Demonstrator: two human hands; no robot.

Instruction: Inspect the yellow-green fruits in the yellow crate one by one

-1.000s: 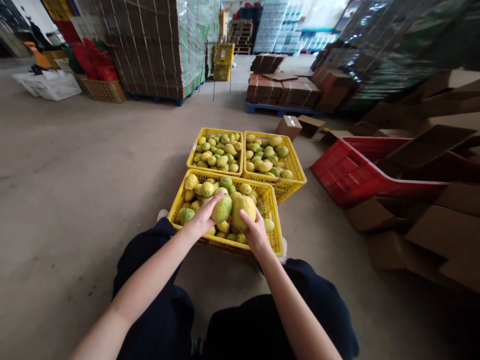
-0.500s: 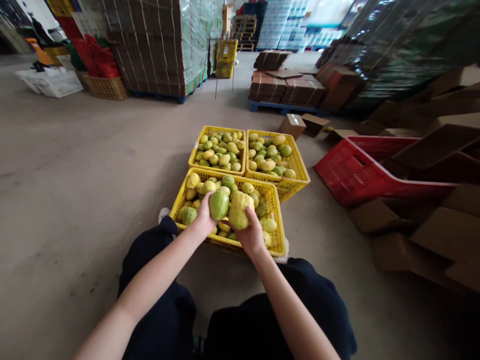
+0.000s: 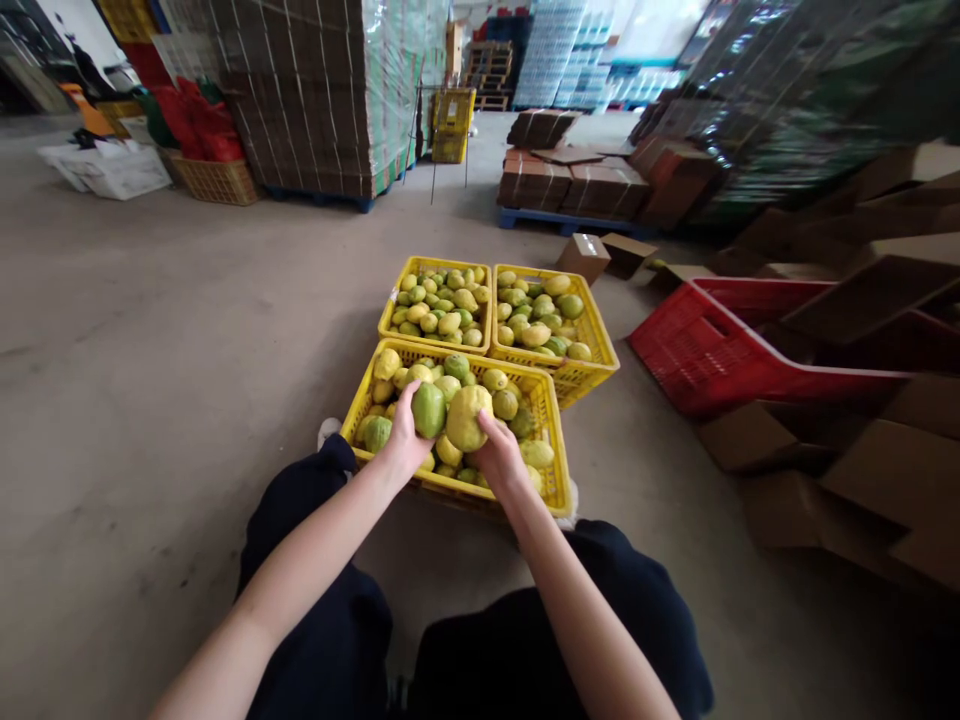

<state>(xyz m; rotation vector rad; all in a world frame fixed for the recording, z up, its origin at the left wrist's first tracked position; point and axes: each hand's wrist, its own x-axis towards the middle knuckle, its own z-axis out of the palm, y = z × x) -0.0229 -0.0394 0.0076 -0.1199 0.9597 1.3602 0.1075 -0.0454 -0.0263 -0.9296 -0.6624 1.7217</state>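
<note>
Over the front yellow crate [image 3: 553, 425]: left hand [image 3: 407, 437], fingers wrapped around one green fruit [image 3: 429, 411]; right hand [image 3: 501, 455], fingers gripping one yellow fruit [image 3: 468, 417], thumb at its right edge. Both fruits slightly farther left than half a second ago. Beyond: two rear yellow crates [image 3: 592, 376], fruit-filled.
</note>
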